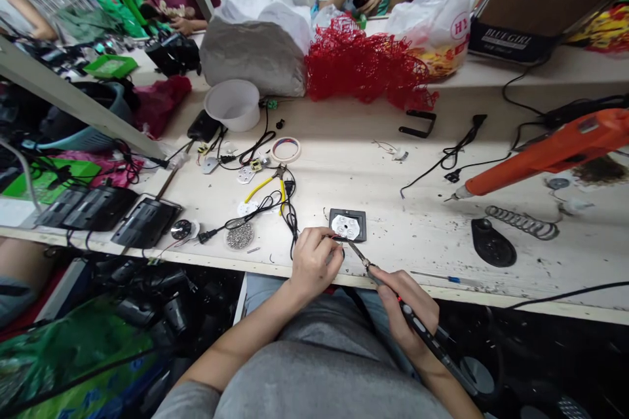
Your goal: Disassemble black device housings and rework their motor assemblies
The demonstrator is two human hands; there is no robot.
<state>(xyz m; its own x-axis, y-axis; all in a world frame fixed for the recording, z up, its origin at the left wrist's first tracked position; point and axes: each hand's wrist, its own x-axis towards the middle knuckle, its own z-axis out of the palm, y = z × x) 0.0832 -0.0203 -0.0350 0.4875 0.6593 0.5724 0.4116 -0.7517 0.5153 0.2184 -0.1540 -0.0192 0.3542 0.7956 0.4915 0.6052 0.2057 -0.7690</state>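
A small white round circuit board (345,226) lies in a dark square holder (361,217) near the front edge of the workbench (344,157). My left hand (314,260) is closed in a pinch beside the holder, fingertips holding a thin wire against the board. My right hand (407,314) grips a black soldering iron (393,294) like a pen. Its metal tip points up and left and reaches the board's near edge.
Yellow-handled cutters (268,184), black cables and a dish of small screws (240,236) lie left of the holder. An orange glue gun (550,152), a coiled spring (521,221), a tape roll (285,149), a white bowl (232,103) and red netting (366,65) sit further off. Other people sit across the bench.
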